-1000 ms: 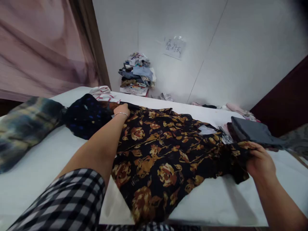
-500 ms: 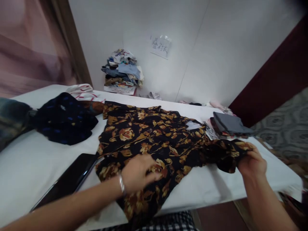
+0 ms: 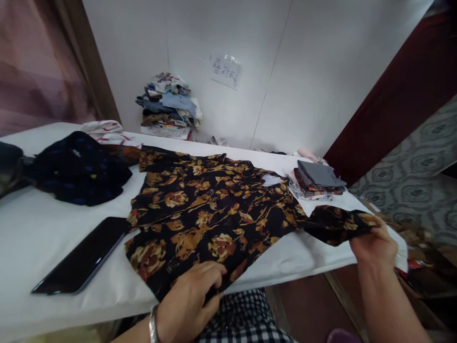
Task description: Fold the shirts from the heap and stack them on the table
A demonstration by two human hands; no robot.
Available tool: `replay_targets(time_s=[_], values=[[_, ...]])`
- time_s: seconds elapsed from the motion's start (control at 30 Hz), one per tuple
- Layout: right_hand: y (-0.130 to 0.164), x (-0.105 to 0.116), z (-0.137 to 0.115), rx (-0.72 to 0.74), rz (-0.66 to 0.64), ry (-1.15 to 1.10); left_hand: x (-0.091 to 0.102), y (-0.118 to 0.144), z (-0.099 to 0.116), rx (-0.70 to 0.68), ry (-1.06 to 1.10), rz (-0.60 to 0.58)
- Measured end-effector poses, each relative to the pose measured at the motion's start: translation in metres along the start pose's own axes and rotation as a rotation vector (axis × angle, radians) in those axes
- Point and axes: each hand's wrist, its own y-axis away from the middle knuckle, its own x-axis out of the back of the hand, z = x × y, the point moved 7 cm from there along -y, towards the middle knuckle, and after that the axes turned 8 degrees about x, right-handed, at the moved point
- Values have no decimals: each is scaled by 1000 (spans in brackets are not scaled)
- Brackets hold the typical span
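Observation:
A black shirt with gold and rust flowers (image 3: 210, 214) lies spread flat on the white table (image 3: 46, 228). My left hand (image 3: 189, 305), a bracelet on its wrist, grips the shirt's near hem at the table's front edge. Over at the table's right end, my right hand (image 3: 374, 245) pinches the shirt's sleeve end and holds it stretched out sideways.
A black flat device (image 3: 82, 257) lies on the table left of the shirt. A dark blue garment (image 3: 78, 169) sits at the left, a folded stack topped with grey (image 3: 317, 178) at the right. A tall pile of clothes (image 3: 167, 105) stands against the back wall.
My left hand drew back from the shirt's far collar to its near hem. My right hand kept the sleeve and pulled it out to the right. The view swung right.

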Motion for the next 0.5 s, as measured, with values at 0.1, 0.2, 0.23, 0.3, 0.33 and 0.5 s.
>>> replay_targets(time_s=[0.1,0.2,0.23,0.3,0.33,0.5], values=[[-1,-1,4,-21,-14,56,3,5,-2,137,-6,-85],[-4,-14,2,20,-29,57,3,3,-3,152,8,-71],[-7,-20,0,39,-38,45,3,2,-3,149,33,-54],[-15,-39,-5,79,-61,15,2,0,-5,164,134,-43],[-20,-52,-8,99,-80,-3,2,-1,-6,182,211,-55],[-53,-176,-11,190,-273,-136,44,-16,-28,352,583,20]])
